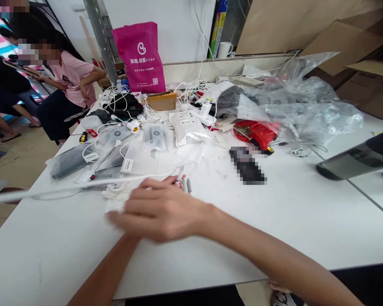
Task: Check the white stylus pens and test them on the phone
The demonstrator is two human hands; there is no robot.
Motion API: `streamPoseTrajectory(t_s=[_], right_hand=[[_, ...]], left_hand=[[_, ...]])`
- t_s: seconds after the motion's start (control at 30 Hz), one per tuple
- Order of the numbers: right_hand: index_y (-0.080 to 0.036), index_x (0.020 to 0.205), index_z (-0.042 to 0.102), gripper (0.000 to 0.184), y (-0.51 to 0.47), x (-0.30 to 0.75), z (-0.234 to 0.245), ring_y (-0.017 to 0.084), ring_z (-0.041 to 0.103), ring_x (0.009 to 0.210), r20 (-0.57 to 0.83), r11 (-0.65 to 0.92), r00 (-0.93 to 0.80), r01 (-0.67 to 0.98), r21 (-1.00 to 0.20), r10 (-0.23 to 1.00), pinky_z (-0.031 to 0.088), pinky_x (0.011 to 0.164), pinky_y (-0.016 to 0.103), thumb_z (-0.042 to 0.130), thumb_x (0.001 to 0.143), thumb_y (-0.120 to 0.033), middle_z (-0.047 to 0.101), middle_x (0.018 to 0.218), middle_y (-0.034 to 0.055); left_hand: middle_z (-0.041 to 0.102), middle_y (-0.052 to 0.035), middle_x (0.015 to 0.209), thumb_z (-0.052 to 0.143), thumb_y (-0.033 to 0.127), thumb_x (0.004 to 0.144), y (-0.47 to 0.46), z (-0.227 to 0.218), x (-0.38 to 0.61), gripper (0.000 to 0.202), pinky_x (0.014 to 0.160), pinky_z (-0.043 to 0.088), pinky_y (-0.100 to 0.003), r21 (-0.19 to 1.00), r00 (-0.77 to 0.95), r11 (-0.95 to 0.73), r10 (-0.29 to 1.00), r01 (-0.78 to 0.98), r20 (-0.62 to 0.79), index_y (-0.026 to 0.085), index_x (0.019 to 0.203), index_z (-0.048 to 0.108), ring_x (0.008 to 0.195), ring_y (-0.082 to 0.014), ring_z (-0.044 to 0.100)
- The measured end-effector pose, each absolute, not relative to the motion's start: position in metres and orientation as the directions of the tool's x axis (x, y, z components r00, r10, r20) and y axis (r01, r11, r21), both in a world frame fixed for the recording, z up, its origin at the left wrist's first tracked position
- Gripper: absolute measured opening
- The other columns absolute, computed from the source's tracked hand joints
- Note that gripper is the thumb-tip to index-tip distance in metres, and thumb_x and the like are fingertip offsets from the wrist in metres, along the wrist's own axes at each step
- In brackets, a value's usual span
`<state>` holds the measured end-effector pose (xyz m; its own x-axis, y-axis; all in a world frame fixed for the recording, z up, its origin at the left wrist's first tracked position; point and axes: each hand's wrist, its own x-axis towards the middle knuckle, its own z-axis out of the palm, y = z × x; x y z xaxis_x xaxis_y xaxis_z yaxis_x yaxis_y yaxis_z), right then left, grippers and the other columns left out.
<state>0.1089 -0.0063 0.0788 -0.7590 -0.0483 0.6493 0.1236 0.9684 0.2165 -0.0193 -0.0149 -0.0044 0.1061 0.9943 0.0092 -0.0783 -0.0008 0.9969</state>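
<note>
My left hand [173, 180] is mostly hidden beneath my right wrist and hand. Its visible fingertips pinch the white plug end of a cable [180, 171]. Two small silver metal pieces [187, 185] show beside those fingers. Crossing over the left forearm, my right hand [159, 210] points leftward with its fingers bent and smeared by motion; whether it grips anything is not clear. A blurred white cord [60, 187] stretches from the left edge toward the hands. Crumpled white tissue [116, 191] lies just beyond the right hand's fingers.
Packaged pouches [153, 137], tangled cords and a pink bag [140, 59] crowd the table's back. A red bag [258, 132], a blurred-out dark object [247, 165], clear plastic wrap [315, 110] and a dark bottle [354, 157] are on the right. People sit at far left.
</note>
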Motion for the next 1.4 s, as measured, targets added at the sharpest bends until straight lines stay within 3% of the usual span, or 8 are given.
streamPoseTrajectory(t_s=[0.17,0.3,0.5,0.73,0.87,1.07,1.23,1.4], right_hand=[[-0.017,0.135,0.065,0.031,0.034,0.186,0.034,0.026,0.065,0.129,0.693,0.924,-0.69,0.373,0.091,0.21,0.049,0.108,0.047,0.06,0.105,-0.017,0.074,0.125,0.0119],[-0.016,0.133,0.062,0.03,0.04,0.209,0.008,0.027,0.064,0.108,0.616,0.903,-0.709,0.43,-0.008,0.343,0.055,0.087,0.04,0.056,0.104,-0.01,0.071,0.119,0.0143],[-0.014,0.123,0.062,0.025,0.041,0.209,0.001,0.023,0.057,0.093,0.587,0.894,-0.727,0.449,0.011,0.357,0.051,0.08,0.035,0.049,0.104,-0.003,0.071,0.106,0.0121],[-0.017,0.122,0.064,0.018,0.041,0.211,-0.008,0.017,0.054,0.071,0.532,0.848,-0.726,0.529,0.027,0.436,0.038,0.066,0.033,0.048,0.113,-0.021,0.065,0.086,0.0033],[-0.017,0.114,0.065,0.019,0.039,0.212,-0.009,0.015,0.051,0.066,0.501,0.851,-0.74,0.524,0.013,0.448,0.036,0.065,0.032,0.046,0.113,-0.021,0.064,0.086,0.0025],[-0.017,0.109,0.065,0.022,0.038,0.209,-0.01,0.014,0.054,0.067,0.521,0.856,-0.721,0.515,-0.037,0.457,0.037,0.065,0.032,0.047,0.116,-0.027,0.064,0.082,0.0015],[-0.016,0.12,0.063,0.021,0.038,0.208,-0.011,0.015,0.057,0.068,0.535,0.845,-0.697,0.53,-0.063,0.477,0.038,0.065,0.031,0.049,0.116,-0.031,0.068,0.088,0.0029],[-0.018,0.108,0.064,0.022,0.038,0.211,-0.011,0.014,0.05,0.063,0.516,0.853,-0.723,0.521,-0.029,0.459,0.035,0.062,0.03,0.047,0.116,-0.029,0.064,0.083,0.0015]], left_hand=[[0.068,-0.0071,0.104,0.071,0.047,0.101,-0.013,0.005,-0.024,0.027,0.095,0.056,-0.04,0.995,0.32,-0.095,0.943,0.005,0.089,0.02,0.106,0.075,0.103,-0.026,0.065],[0.067,-0.011,0.12,0.057,0.036,0.109,-0.011,0.003,-0.024,0.028,0.103,0.055,-0.039,0.976,0.399,-0.167,0.912,0.136,0.101,0.022,0.124,0.075,0.115,-0.0253,0.064],[0.069,-0.0108,0.133,0.073,0.034,0.102,-0.004,-0.014,-0.028,0.027,0.104,0.059,-0.04,0.927,0.223,-0.296,0.943,0.231,0.246,0.025,0.128,0.077,0.12,-0.0256,0.069],[0.079,-0.0069,0.097,0.07,0.032,0.105,-0.003,-0.007,-0.03,0.018,0.086,0.058,-0.039,0.754,0.193,-0.476,0.878,0.453,0.438,0.028,0.117,0.082,0.088,-0.023,0.072],[0.08,-0.0063,0.096,0.072,0.029,0.103,-0.005,-0.009,-0.028,0.017,0.087,0.058,-0.039,0.721,0.186,-0.519,0.85,0.46,0.493,0.029,0.114,0.084,0.088,-0.0237,0.072],[0.079,-0.0063,0.096,0.074,0.03,0.102,-0.006,-0.01,-0.029,0.017,0.085,0.058,-0.038,0.743,0.148,-0.475,0.873,0.47,0.465,0.028,0.116,0.083,0.089,-0.0229,0.073],[0.075,-0.007,0.098,0.067,0.03,0.106,-0.006,-0.006,-0.03,0.025,0.08,0.058,-0.034,0.768,0.218,-0.488,0.873,0.414,0.437,0.027,0.126,0.081,0.088,-0.0204,0.071],[0.077,-0.0072,0.104,0.068,0.029,0.105,-0.007,-0.003,-0.027,0.019,0.087,0.059,-0.035,0.801,0.193,-0.469,0.883,0.373,0.428,0.028,0.113,0.085,0.095,-0.0218,0.073]])
